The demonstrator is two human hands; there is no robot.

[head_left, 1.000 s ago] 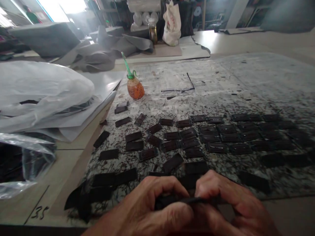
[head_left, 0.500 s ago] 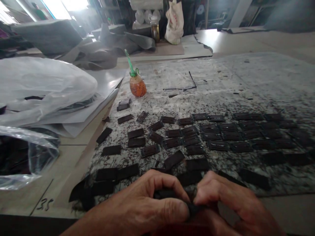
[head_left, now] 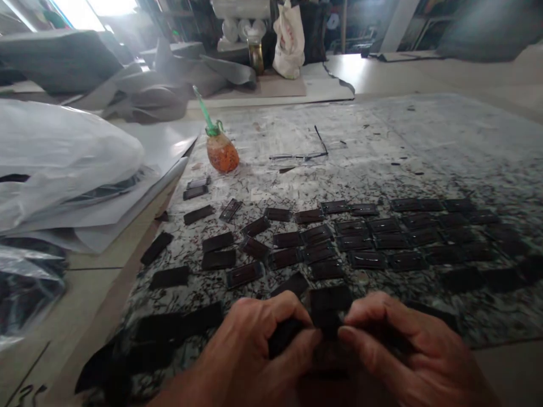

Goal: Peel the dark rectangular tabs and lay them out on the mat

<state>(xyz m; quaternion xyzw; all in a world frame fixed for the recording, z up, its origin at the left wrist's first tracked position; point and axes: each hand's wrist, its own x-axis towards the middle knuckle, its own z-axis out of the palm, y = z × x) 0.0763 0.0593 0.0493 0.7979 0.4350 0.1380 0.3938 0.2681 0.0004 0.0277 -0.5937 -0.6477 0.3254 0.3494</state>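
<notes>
My left hand point(head_left: 250, 345) is closed, thumb and forefinger pinched around a piece of black fabric point(head_left: 285, 337) that shows within the curl of its fingers. Close by on the right, my right hand point(head_left: 407, 339) is also in a pinch, its thumb against its forefinger. Dark material runs between the two sets of fingertips, though its edges are lost in shadow. Just beyond them lies a flat black rectangle point(head_left: 331, 297). Farther off, several dark rectangular pieces with shiny clear margins point(head_left: 367, 260) lie in loose rows on the speckled worktable point(head_left: 360, 175).
At the left are a white plastic bag point(head_left: 68, 147) and a clear bag point(head_left: 29, 282) with dark contents. An orange bottle point(head_left: 223, 152) with a green spout stands behind the rows, near eyeglasses point(head_left: 301, 156). Grey sheets point(head_left: 148, 93) and a cloth bag point(head_left: 289, 42) sit farther back.
The fingertips of my two hands have drawn slightly apart, and my right hand has turned so its thumb shows. The table scene has shifted left in view.
</notes>
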